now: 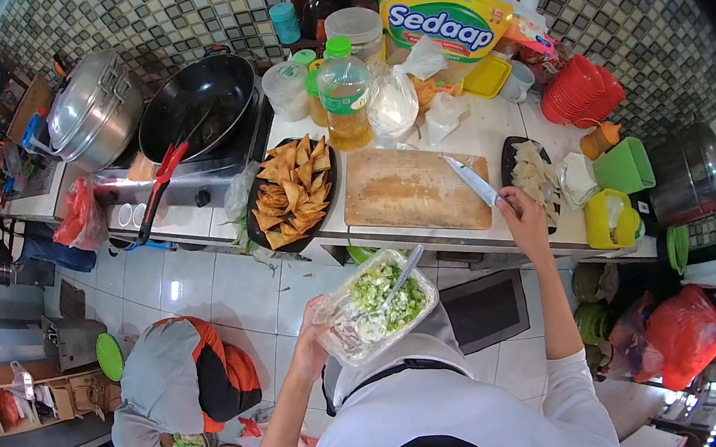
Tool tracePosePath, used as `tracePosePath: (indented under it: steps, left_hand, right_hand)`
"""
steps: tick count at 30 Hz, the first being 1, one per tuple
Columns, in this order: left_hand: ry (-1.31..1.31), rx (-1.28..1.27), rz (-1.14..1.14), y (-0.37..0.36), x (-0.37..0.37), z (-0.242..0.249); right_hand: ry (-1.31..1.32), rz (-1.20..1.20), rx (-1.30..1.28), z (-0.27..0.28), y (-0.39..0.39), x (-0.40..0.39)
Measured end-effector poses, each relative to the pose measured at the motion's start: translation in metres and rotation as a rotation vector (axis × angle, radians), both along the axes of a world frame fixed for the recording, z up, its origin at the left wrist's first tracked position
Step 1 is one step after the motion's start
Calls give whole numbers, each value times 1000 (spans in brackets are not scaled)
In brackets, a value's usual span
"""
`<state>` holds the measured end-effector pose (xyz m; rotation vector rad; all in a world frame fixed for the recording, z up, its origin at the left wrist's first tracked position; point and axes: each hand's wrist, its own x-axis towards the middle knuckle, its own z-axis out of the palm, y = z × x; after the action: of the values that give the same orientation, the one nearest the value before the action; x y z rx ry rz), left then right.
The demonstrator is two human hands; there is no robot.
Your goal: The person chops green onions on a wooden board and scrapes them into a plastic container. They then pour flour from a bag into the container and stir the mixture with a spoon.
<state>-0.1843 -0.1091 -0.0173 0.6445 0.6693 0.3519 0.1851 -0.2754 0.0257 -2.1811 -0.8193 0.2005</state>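
Observation:
A clear plastic container (343, 340) of chopped green and white pieces is held against my body by my left hand (310, 341), whose fingers grip its left side. A spoon (408, 269) stands in the pieces. At the right end of the wooden cutting board (403, 191), my right hand (521, 211) is closed on the handle of a knife (470, 178); its blade lies over the board, pointing up and left. Left of the board is a black plate of fried triangles (292, 194). To the right of my right hand is a dark plate with pale wrappers (532, 173).
A black wok (199, 104) and steel pot (94, 113) sit on the stove at left. An oil bottle (345, 100) stands behind the board. Red baskets (579, 91) and a yellow container (610, 219) are at right. A person (176, 375) crouches on the floor, lower left.

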Motion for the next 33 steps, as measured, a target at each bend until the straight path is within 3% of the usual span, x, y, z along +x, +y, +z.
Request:
tracePosePath:
  steps: [6,16,24,33]
  left_hand:
    - [-37,53,101,14,27,18]
    - [-27,47,30,6,33,-1]
    - [-55,-121,148,17,43,1]
    - [-67,-86,221,35,35,-6]
  right_hand:
    - [-138,17,38,16,9,-30]
    - [-467,220,187,9,1,-92]
    - [-717,423,160,19,-26,-76]
    - [-921,469,62,59,-42,-54]
